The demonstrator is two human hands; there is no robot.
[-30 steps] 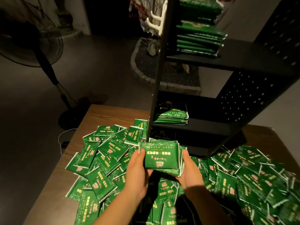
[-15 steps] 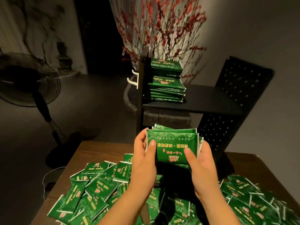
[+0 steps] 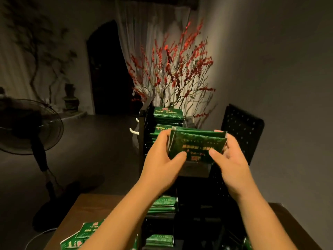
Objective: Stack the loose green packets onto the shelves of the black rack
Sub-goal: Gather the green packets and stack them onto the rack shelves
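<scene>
At six o'clock the table (image 3: pixel 84 210) carries the rack (image 3: pixel 241 134), black, rising to centre. Packets (image 3: pixel 168 114) sit stacked on its top shelf at twelve o'clock. Before them the left hand (image 3: pixel 162 159) and right hand (image 3: pixel 232 159) each grip one end of a bundle (image 3: pixel 196 143), thumbs pressed on its front.

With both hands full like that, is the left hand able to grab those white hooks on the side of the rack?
Probably not right now. The left hand grips the bundle of packets together with the right hand. The white hooks hang unobstructed just left of it.
</scene>
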